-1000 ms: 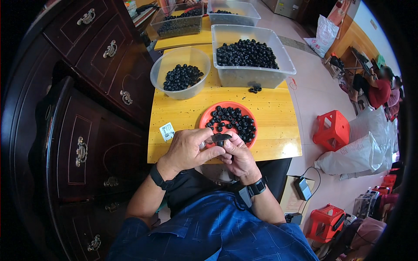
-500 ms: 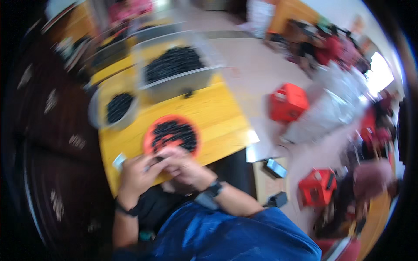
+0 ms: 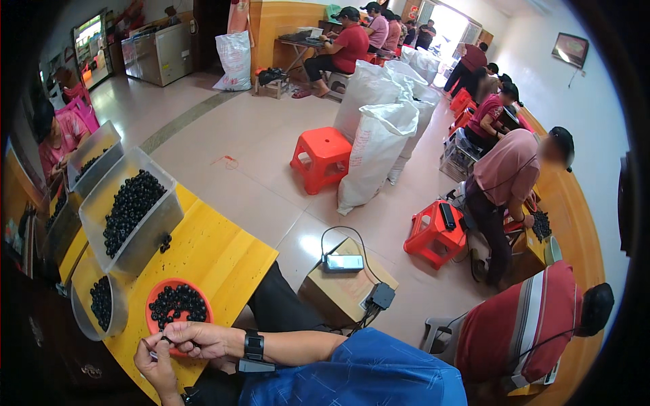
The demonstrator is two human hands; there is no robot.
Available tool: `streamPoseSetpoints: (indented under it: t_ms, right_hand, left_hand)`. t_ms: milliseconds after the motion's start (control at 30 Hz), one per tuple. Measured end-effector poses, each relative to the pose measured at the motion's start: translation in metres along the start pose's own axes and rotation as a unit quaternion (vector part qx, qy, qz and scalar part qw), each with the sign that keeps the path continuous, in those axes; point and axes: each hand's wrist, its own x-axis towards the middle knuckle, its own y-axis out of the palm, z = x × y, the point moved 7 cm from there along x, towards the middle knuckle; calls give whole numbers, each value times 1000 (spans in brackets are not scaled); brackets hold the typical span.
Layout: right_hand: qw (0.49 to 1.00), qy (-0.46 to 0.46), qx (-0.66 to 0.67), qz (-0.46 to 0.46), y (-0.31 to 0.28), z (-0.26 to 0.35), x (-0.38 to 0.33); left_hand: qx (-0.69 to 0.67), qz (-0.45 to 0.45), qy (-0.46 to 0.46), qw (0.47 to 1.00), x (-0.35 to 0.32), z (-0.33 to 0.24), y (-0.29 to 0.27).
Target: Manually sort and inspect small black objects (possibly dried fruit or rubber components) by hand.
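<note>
My left hand (image 3: 156, 365) and my right hand (image 3: 198, 340) meet at the near edge of a yellow table (image 3: 217, 254). Their fingertips pinch one small dark round berry (image 3: 162, 338) between them. A black watch sits on my right wrist (image 3: 253, 345). Just beyond the hands stands a red dish (image 3: 154, 323) filled with several more dark berries. To its left is a clear round bowl (image 3: 80, 323) of the same berries. Farther back is a clear rectangular tub (image 3: 157, 224), also holding them.
A cardboard box (image 3: 338, 287) with a small device and cable stands on the floor by my knee. Red stools (image 3: 325, 155) (image 3: 433, 237) and white sacks (image 3: 376, 152) stand farther off. A person in a striped shirt (image 3: 535, 325) sits close on my right, with others beyond.
The view has swung from looking straight down at the table to looking right across the room. My hands stay together by the red dish.
</note>
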Motion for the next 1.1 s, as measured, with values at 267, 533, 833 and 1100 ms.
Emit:
streamPoseSetpoints:
  t_ms: [267,533,833,1100]
  right_hand:
    - [999,6,-5,34,4,6,-1]
    - [999,12,12,27,-5,0,1]
    - [998,8,-67,-11,10,8,-4]
    - [957,-105,-267,54,93,61,-25]
  left_hand:
    - [77,74,8,994,5,-15,9]
    - [-41,45,-45,997,5,9,5]
    - [-48,32,18,998,-2,2,2]
    - [-193,-116,-99,969,-5,38,-48]
